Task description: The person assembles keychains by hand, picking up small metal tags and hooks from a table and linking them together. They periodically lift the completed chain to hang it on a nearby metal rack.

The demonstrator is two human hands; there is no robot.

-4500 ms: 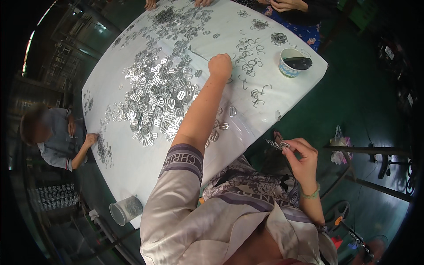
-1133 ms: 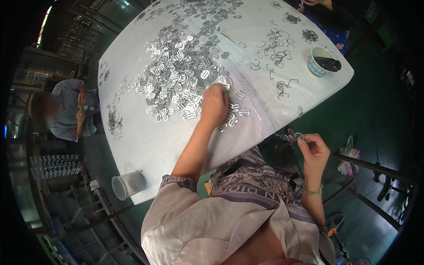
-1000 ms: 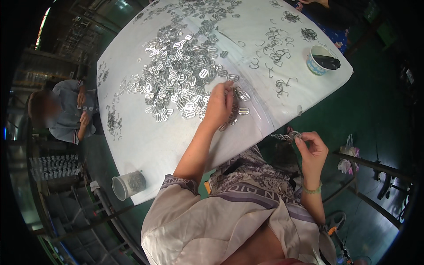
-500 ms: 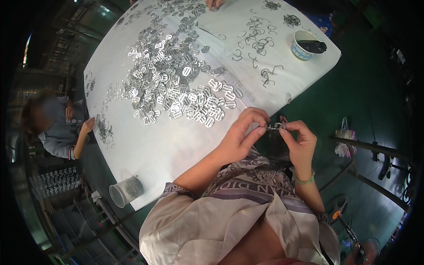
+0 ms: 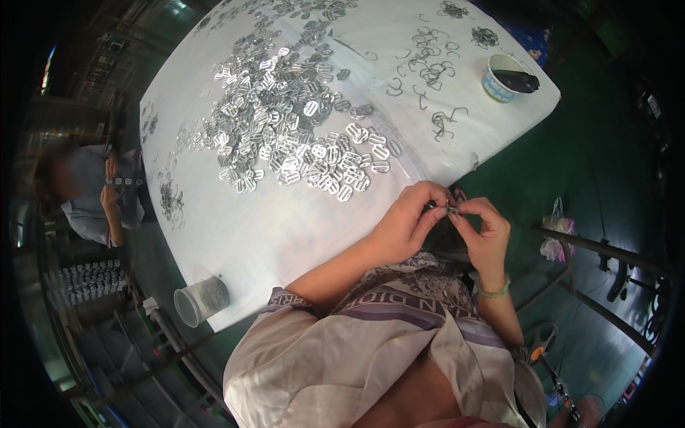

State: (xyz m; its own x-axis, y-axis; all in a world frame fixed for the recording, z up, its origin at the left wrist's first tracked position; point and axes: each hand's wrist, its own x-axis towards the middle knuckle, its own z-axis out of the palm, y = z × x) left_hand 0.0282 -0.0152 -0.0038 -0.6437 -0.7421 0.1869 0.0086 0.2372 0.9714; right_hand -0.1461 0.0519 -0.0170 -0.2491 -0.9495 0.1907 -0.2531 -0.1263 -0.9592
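At the table's near right edge, my left hand [image 5: 416, 222] and my right hand [image 5: 487, 234] meet fingertip to fingertip. Both are closed in a pinch on a small metal piece [image 5: 451, 209], largely covered by the fingers; its exact kind is hidden. Beyond my left hand spreads a big heap of flat silver slotted buckles [image 5: 275, 121]. Bent wire hooks [image 5: 433, 68] lie loosely scattered on the table's right part, with a small cluster of hooks [image 5: 442, 123] closer to me.
A paper tub [image 5: 497, 87] with a black object in it stands at the right corner. A clear plastic cup [image 5: 200, 302] lies tipped at the near left corner. Across the left edge sits another person [image 5: 93, 189], hands on linked pieces. A metal frame [image 5: 599, 253] stands right.
My left hand has moved right, closing the gap to my right hand. The other person's hand has drawn back from the table edge. The view has shifted slightly.
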